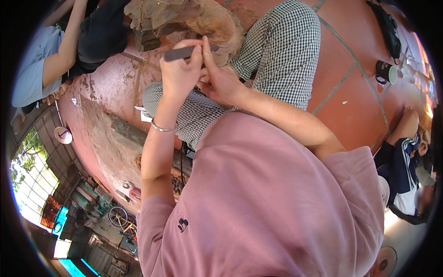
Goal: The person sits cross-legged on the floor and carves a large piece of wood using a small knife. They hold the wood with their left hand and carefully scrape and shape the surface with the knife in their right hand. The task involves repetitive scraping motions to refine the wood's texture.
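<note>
My left hand (177,76) is closed around a flat dark grey bar (179,53), with its thumb lying across the bar. Close against it, my right hand (222,84) has a finger stretched up over the bar's right part. Its other fingers are curled in below, and what they may pinch there is hidden. Both hands are over the lap, just in front of a large, rough brown piece of wood (221,23). The bar overlaps the wood's near edge in the view, but I cannot tell whether they touch.
Another person in light blue (41,48) is at the far left. A second person in dark shorts (404,161) sits at the right. A dark mug (386,72) and a black bag (387,32) lie on the red tiled floor (341,99). A bicycle (118,217) stands lower left.
</note>
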